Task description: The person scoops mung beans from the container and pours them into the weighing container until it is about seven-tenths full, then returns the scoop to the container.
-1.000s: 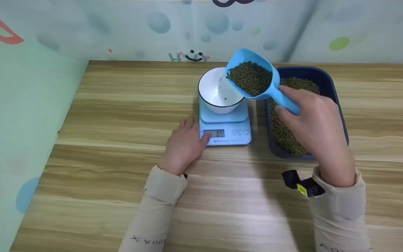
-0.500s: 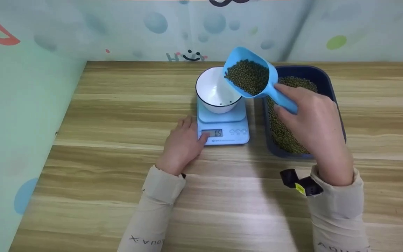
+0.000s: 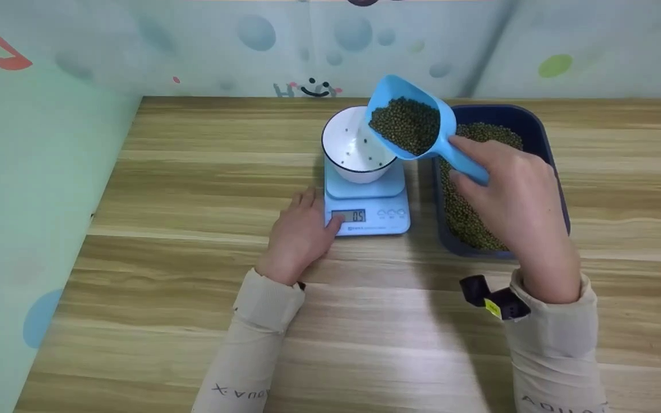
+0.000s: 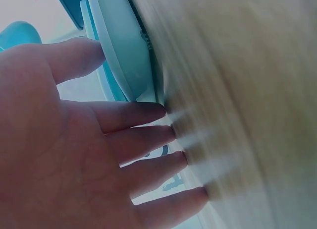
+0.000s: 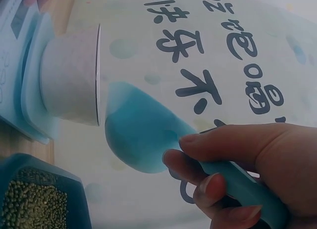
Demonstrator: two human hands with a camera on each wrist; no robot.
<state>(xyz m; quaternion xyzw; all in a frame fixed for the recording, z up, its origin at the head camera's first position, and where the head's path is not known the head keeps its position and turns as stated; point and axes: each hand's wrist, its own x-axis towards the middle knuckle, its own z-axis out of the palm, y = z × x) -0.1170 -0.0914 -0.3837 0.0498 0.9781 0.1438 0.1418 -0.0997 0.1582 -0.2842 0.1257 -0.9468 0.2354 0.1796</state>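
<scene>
My right hand [image 3: 517, 198] grips the handle of a blue scoop [image 3: 448, 123], fingers curled round it in the right wrist view. Small green beans [image 3: 408, 123], like mung beans, fill the scoop, whose lip overhangs the right rim of a white bowl [image 3: 345, 140]. A few loose beans show inside the bowl. It stands on a light blue kitchen scale [image 3: 370, 223] that reads about 0.5. With fingers straight, my left hand [image 3: 302, 235] lies at the scale's left side, fingertips on the table and thumb on the edge by the display.
To the right of the scale, a dark blue tub [image 3: 537, 129] holds many more beans, partly under my right forearm. A patterned wall [image 3: 221, 51] rises behind the wooden table [image 3: 193, 172]. A black device [image 3: 508, 304] is strapped at my right wrist.
Several more beans have dropped from the scoop into the bowl, scattered across its inside. Both hands keep nearly the same places, and the display still reads about 0.5.
</scene>
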